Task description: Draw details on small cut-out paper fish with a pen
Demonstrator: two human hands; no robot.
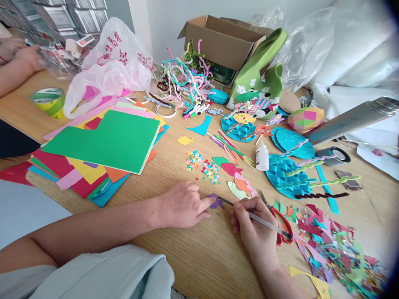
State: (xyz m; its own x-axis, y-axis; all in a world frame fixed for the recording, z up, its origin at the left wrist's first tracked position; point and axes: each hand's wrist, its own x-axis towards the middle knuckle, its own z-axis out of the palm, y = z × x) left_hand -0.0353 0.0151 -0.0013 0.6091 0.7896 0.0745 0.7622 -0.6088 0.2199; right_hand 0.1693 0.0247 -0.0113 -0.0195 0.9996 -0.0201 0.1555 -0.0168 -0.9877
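My left hand (183,205) rests on the wooden table (199,249), fingers curled, its fingertips pressing down a small purple paper cutout (215,202). My right hand (254,230) grips a thin pen (249,214) whose tip touches the purple cutout. Paper fish (237,182) in green, red, orange and pale green lie just beyond the cutout. Two small heaps of coloured confetti (202,166) sit farther back.
A fanned stack of coloured paper (102,149) lies at left. Red scissors (282,226) and paper scraps (330,245) lie at right. Blue paper plates (286,174), a glue bottle (262,157), pipe cleaners (183,79), a cardboard box (221,41) and tape (50,99) stand behind. Another person's hands (21,56) are at far left.
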